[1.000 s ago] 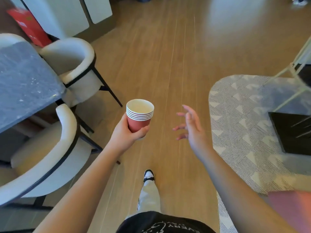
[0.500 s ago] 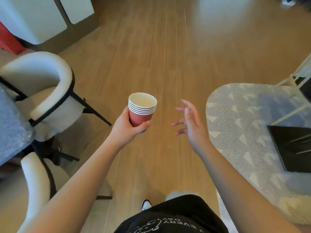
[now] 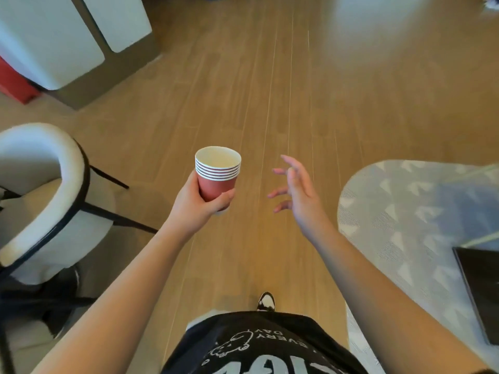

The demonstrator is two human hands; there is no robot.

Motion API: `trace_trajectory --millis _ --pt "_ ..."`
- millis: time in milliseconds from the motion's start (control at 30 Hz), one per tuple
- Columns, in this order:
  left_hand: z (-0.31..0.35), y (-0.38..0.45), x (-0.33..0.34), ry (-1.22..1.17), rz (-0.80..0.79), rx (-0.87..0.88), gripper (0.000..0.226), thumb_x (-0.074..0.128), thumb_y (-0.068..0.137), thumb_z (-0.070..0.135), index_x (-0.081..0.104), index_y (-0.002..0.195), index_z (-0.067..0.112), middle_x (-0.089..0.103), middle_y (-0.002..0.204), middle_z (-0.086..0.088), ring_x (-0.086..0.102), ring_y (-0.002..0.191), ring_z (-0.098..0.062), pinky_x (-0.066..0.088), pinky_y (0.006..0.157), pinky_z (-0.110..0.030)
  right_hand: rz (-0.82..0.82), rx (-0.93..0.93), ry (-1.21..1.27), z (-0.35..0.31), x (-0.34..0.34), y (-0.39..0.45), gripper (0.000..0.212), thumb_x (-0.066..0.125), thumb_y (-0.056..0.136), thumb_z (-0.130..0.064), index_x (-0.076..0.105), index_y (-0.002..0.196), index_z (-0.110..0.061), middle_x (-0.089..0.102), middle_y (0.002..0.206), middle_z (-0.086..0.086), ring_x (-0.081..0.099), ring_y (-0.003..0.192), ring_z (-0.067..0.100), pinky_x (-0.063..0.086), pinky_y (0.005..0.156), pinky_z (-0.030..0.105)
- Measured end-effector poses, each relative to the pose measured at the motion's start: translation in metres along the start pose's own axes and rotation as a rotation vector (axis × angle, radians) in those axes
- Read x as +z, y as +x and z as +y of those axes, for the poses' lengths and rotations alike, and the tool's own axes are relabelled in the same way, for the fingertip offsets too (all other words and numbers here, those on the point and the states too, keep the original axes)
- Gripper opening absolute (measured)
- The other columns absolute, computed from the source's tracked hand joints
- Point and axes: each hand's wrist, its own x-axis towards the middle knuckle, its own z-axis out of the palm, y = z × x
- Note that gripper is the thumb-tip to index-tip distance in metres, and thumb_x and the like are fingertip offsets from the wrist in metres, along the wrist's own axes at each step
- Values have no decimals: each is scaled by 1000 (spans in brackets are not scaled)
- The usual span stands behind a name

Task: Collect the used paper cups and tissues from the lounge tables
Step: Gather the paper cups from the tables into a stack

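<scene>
A stack of several nested red paper cups (image 3: 218,172) with white rims stands upright in my left hand (image 3: 198,202), which grips it round the lower part, thumb across the front. The top cup looks empty inside. My right hand (image 3: 295,188) hangs in the air to the right of the stack, apart from it, fingers spread and loosely bent, holding nothing. No tissues are in view.
A cream armchair with a black frame (image 3: 48,195) stands at the left. White cabinets (image 3: 67,41) and a red object (image 3: 13,79) are at the back left. A grey patterned rug (image 3: 421,211) with a black item (image 3: 480,287) lies right. Wooden floor runs ahead.
The view has moved forward over the floor: the grey table and nearer chair have slid out of view at the left. Both hands keep their pose, cups still held.
</scene>
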Motion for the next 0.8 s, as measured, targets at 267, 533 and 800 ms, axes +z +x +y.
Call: trace_trajectory --millis 267,533,800 --pt "17 133 24 -13 -21 -19 60 81 63 57 52 115 49 67 106 35 66 99 9 51 73 -6 -22 -7 0 -10 -22 133 31 39 99 -51 50 128 -50 58 124 -2 70 78 13 53 49 26" --pt "9 287 30 -80 -42 -18 64 83 64 55 53 120 46 68 109 31 67 101 6 53 74 -10 -30 0 -58 -16 -20 287 34 39 99 -51 50 131 -47 57 127 0 70 81 15 55 53 29" --pt "32 452 17 -57 -66 17 76 83 64 57 54 131 36 68 113 28 66 104 4 52 79 -13 59 3 -88 -52 -29 442 30 38 102 -46 52 129 -45 59 123 -3 69 78 14 56 53 29"
